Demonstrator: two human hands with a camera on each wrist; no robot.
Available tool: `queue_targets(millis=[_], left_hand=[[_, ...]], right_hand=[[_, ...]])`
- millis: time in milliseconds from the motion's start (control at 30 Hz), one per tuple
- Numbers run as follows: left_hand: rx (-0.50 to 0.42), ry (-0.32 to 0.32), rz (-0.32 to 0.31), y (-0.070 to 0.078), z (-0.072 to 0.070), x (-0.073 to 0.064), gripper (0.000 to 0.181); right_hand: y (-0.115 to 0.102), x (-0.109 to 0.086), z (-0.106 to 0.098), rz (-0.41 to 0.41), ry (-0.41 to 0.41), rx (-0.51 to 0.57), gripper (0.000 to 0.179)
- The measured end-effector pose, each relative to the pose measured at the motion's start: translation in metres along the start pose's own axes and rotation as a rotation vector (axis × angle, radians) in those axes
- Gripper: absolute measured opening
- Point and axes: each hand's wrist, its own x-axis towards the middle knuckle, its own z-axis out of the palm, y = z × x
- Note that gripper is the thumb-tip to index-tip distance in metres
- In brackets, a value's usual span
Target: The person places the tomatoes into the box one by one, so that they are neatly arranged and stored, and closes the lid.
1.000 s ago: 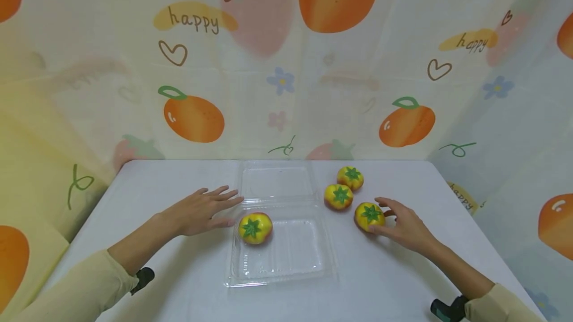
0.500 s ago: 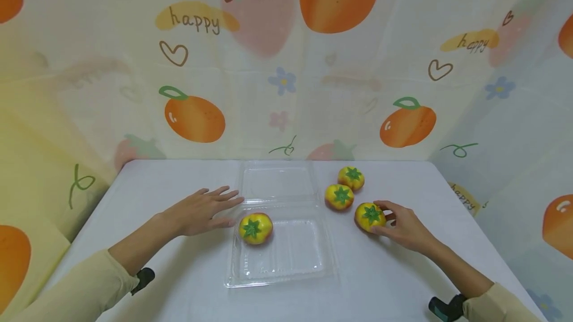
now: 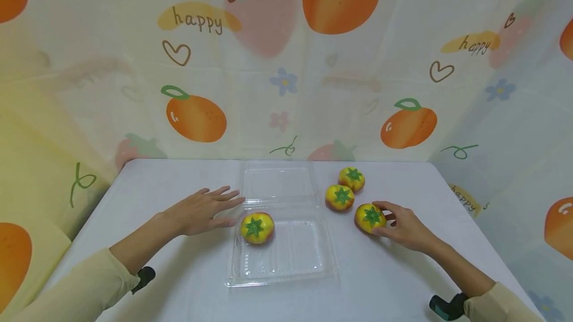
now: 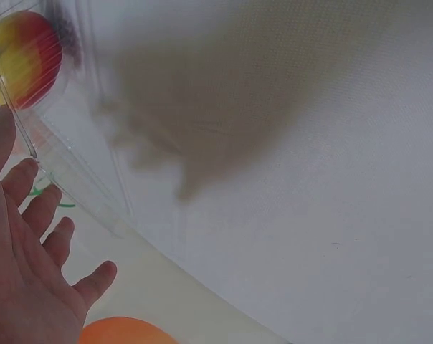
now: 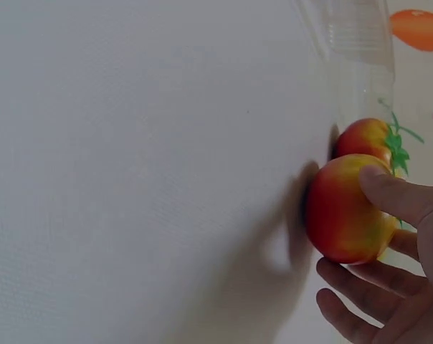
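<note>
Fruit (image 3: 369,219) pinched in the right hand (image 3: 405,230)

Thumb and fingers of the right hand grasp this yellow-and-red fruit from its three-o'clock side. It sits on the white desk (image 3: 380,287), its green star-shaped top facing up. A second fruit (image 3: 339,198) lies near it at ten o'clock, and a third fruit (image 3: 351,179) a little farther off at eleven; whether those two touch each other is hard to tell.

Between eight and nine o'clock from the held fruit lies a clear plastic container (image 3: 297,255), opened out, with its lid (image 3: 277,182) spread at the twelve-o'clock side of the base. A fourth fruit (image 3: 257,230) rests inside the base, toward ten o'clock, also top up.

The left hand (image 3: 203,213) holds nothing, its fingers extended and spread. It is just beside the fourth fruit, between nine and ten o'clock; whether it touches the plastic cannot be told.

At twelve o'clock, behind the desk, hangs a pale backdrop cloth (image 3: 243,113) printed with oranges, hearts and "happy".
</note>
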Motion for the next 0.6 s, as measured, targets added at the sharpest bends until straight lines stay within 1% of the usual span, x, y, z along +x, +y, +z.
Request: queue_targets(millis=[200,300,433,600], left_hand=[[0.006,0.001,-0.001,0.000,0.000,0.000,0.063],[0.009,0.004,0.004,0.000,0.001,0.000,0.063],[0.011,0.005,0.005,0.000,0.001,0.001,0.062],[0.012,-0.006,-0.001,-0.001,0.001,0.001,0.062]], right_hand=[[-0.001,0.004,-0.009,-0.091,-0.087,-0.019,0.064],[-0.004,0.006,-0.014,-0.119,-0.144,-0.030,0.065],[-0.012,0.009,-0.022,-0.123,-0.207,-0.041,0.065],[-0.024,0.016,-0.032,-0.118,-0.244,-0.065,0.066]])
